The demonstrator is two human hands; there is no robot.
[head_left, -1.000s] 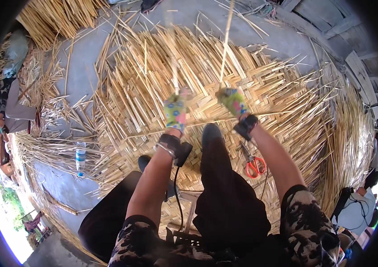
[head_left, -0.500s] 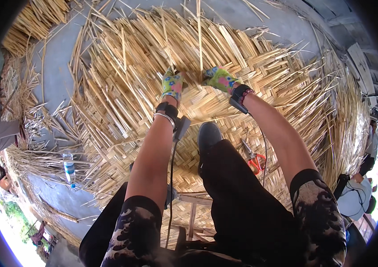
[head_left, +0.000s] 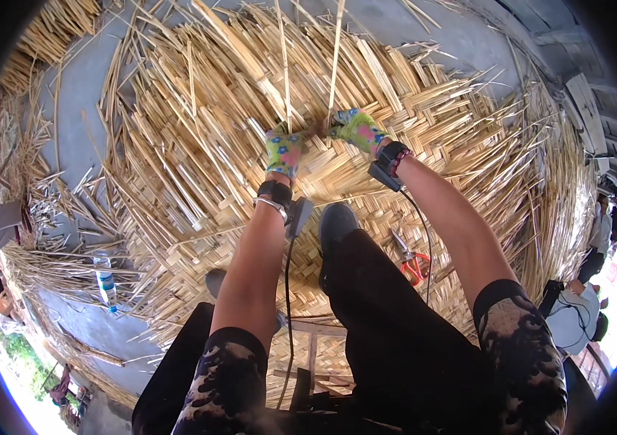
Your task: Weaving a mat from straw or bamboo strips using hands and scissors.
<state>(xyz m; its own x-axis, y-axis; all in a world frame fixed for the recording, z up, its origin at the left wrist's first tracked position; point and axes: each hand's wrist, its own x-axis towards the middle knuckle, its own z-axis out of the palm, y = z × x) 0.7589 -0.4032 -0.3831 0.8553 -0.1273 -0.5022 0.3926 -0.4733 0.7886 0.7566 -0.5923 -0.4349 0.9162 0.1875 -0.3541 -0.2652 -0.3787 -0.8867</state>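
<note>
My left hand [head_left: 285,151], in a green flowered glove, is closed at the lower end of a pale reed strip [head_left: 284,69] that points away from me. Close beside it, my right hand [head_left: 359,130], gloved alike, closes on a second reed strip [head_left: 335,58]. Its fingertips are partly hidden. Both hands are low over a large woven reed mat [head_left: 315,170], at the line where the tight weave meets long loose strips. One broad strip [head_left: 239,47] stands raised to the left of the strip in my left hand.
Scissors with orange handles [head_left: 416,267] lie on the mat right of my leg. My shoe [head_left: 338,221] rests on the weave. A water bottle [head_left: 106,283] lies left among loose reeds. Reed bundles [head_left: 58,29] are at the far left; people [head_left: 577,308] sit at the right edge.
My hands have come slightly nearer to me. The left strip has swung upright from a leftward lean, while the right one now tilts right. A broad strip has risen at the left.
</note>
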